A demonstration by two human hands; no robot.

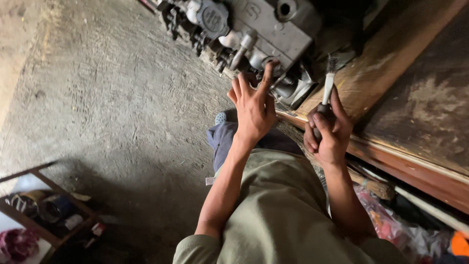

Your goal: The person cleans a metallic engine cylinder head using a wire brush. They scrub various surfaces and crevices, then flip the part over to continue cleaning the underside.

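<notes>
My left hand (253, 106) is spread open, its index fingertip touching the lower edge of a grey metal engine block (266, 27) that sits at the end of a wooden workbench (391, 63). My right hand (330, 129) is closed around the dark handle of a small brush (327, 90) with a pale ferrule and dark bristles, held upright just right of the engine. The brush tip stands close to the engine's lower right corner, apart from it.
Bare concrete floor (107, 98) stretches to the left. A wooden crate (44, 210) with tape rolls and rags sits at bottom left. Plastic bags and clutter (405, 234) lie under the bench at bottom right. My knee and blue shoe (221, 118) are below the engine.
</notes>
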